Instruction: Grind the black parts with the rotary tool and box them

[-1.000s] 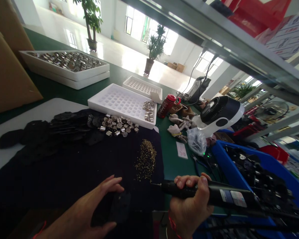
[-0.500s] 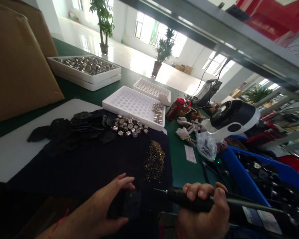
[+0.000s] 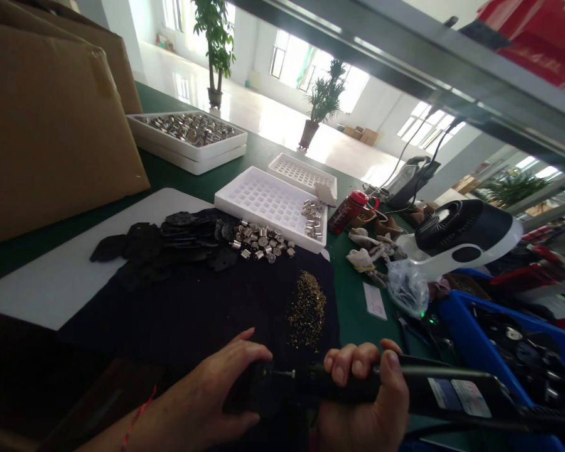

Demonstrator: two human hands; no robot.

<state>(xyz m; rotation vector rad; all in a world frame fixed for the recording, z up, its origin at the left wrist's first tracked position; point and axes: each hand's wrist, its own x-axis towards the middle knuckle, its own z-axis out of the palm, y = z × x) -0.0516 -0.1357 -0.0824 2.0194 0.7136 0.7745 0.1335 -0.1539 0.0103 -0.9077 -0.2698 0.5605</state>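
Between the thumb and fingers of my left hand [image 3: 216, 389] is a dark flat plate [image 3: 252, 395], hard to make out against the dark cloth [image 3: 207, 314]. My right hand [image 3: 367, 395] is wrapped round a black electric screwdriver [image 3: 433, 386], held level and pointing left. Its thin bit [image 3: 281, 373] reaches the plate near my left fingertips; whether a screw sits at the tip is too dark to tell. Beyond my hands lies a heap of tiny brass-coloured screws [image 3: 308, 307]. Farther off are a pile of small metal motors [image 3: 261, 242] and a stack of black plates [image 3: 169, 235].
A white foam tray [image 3: 263, 194] holds several motors at its right end. Another filled tray [image 3: 193, 144] stands behind, near a cardboard box [image 3: 51, 138]. On the right are a red bottle [image 3: 351, 210], gloves [image 3: 370, 251], a fan [image 3: 466, 232] and a blue bin [image 3: 471, 333] of black parts.
The screwdriver has moved left, and its bit, which was apart from the plate, is now at it. The whole view has shifted slightly, so the table things appear farther right.
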